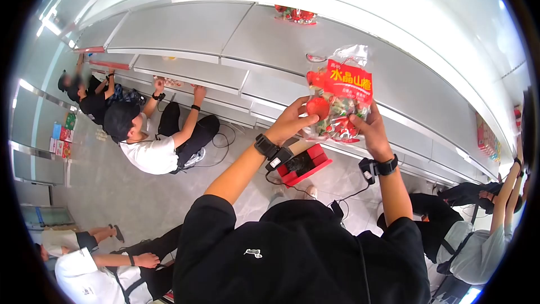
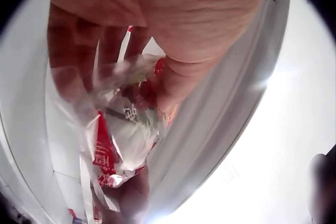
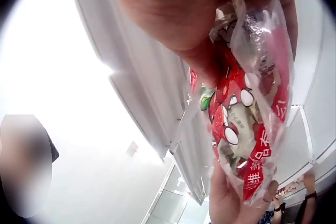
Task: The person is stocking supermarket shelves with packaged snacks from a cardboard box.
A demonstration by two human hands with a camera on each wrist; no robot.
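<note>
Both hands hold up a clear plastic candy bag (image 1: 341, 98) with a red label and yellow Chinese lettering, in front of the shelves. Wrapped sweets in red, green and white show through it. My left hand (image 1: 292, 121) grips the bag's left side, thumb across its front. On the right side, my right hand (image 1: 372, 132) pinches it with the thumb on the front and the fingers behind. In the left wrist view the bag (image 2: 126, 124) lies crinkled between thumb and fingers. The right wrist view shows its side (image 3: 241, 124) with printed red fruit.
A similar red bag (image 1: 296, 14) lies on the upper shelf (image 1: 185, 25). Below stands a red bin (image 1: 306, 166) with dark contents. A person in a white shirt (image 1: 149, 155) crouches at the left shelves; another in grey (image 1: 472, 253) is at the right. Cables trail on the floor.
</note>
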